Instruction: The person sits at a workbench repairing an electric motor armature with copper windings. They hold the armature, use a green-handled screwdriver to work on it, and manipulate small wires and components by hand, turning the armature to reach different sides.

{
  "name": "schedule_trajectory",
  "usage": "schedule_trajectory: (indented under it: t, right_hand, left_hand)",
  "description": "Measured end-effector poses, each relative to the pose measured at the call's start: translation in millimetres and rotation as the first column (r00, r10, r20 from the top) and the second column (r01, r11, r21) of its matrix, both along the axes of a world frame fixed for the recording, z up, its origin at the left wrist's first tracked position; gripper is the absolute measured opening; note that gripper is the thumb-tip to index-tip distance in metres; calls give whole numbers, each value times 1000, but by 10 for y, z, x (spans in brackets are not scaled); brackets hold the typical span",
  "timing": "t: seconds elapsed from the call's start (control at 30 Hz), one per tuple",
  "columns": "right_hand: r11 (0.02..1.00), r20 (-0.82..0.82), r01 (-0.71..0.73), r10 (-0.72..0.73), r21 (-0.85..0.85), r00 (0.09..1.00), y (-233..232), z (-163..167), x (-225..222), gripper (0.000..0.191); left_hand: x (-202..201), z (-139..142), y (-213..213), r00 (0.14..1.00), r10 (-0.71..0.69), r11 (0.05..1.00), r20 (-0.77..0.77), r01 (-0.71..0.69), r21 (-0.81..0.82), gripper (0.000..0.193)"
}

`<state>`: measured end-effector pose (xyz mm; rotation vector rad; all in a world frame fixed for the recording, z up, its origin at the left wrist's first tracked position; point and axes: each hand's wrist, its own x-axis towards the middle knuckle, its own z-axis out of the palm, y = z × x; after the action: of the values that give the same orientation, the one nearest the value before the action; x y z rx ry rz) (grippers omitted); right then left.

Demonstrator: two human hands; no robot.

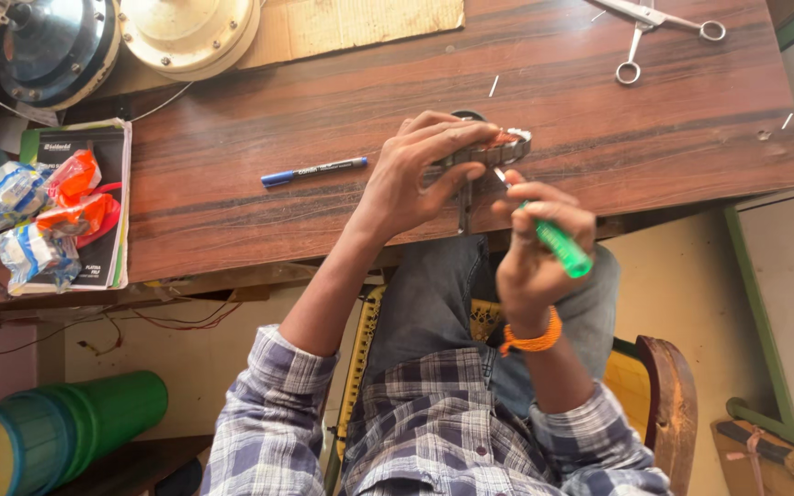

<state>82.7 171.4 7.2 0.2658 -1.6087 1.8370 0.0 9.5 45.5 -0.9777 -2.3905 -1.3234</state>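
Dark brown wood, streaked grain, dull sheen: the bench. Bright bare metal, ringed with coppery wire: the round part under the left hand fingers. Translucent green plastic, glossy: the screwdriver handle in the right hand. Polished steel: scissors at one o'clock. Matt blue-and-white plastic: pen at nine o'clock. Crinkled shiny plastic film: packets far at nine. Soft woven checked cloth: shirt. Rough brown cardboard at eleven.

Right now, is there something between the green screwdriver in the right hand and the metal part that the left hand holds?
Nothing visible. The green screwdriver in the right hand points its tip straight at the metal part, which the left hand presses onto the table.
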Motion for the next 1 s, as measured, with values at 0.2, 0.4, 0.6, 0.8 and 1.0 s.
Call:
schedule_trajectory:
  t: [0.2,0.4,0.6,0.8,1.0]
  right_hand:
    - [985,6,-102,104,-140,995,225,52,-31,18]
    - [777,559,-158,-280,609,780,1153,286,-651,30]
    - [887,475,-241,28,394,879,996,246,-735,52]
    - [696,539,-630,402,345,740,800,325,-780,61]
    - [657,598,-630,326,413,732,765,395,-829,59]
  left_hand:
    - [-9,97,-146,995,-84,996,57,84,0,49]
    - [21,133,-29,982,3,992,187,21,-125,47]
    - [109,169,86,978,86,976,190,-44,-213,53]
    - [158,190,167,966,175,961,190,-125,-248,48]
    - [217,141,204,968,211,960,137,-179,-214,45]
